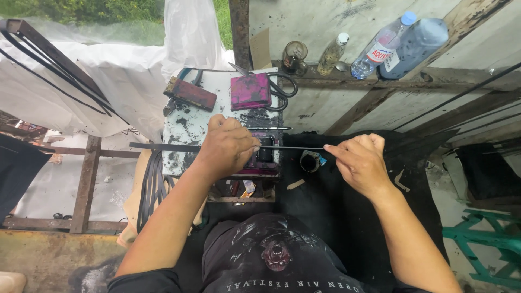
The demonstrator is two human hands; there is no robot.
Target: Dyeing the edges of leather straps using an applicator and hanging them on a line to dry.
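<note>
black strip (pixel 163 146), long, thin and flat, is held level across the front of the small white counter (pixel 187 127), stretched between both hands. left hand (pixel 228 147) is clenched over the strip near its middle, knuckles up, thumb and fingers pinching it. right hand (pixel 361 160) grasps the thinner right end between thumb and forefinger, other fingers curled in. strip's left end juts free past the counter's left edge.

counter top is stained with black smears. on it: a pink-stained block (pixel 249 90) at the rear, a dark reddish block (pixel 190 93) to its left, scissors (pixel 277 84) lying just beside the pink block. a small black pot (pixel 310 161) sits below the strip, between the hands.

ledge behind carries a brown glass jar (pixel 294 57), a small clear bottle (pixel 332 53) and two plastic bottles (pixel 399 43) lying tilted. more black strips (pixel 151 187) hang at the counter's left side.
</note>
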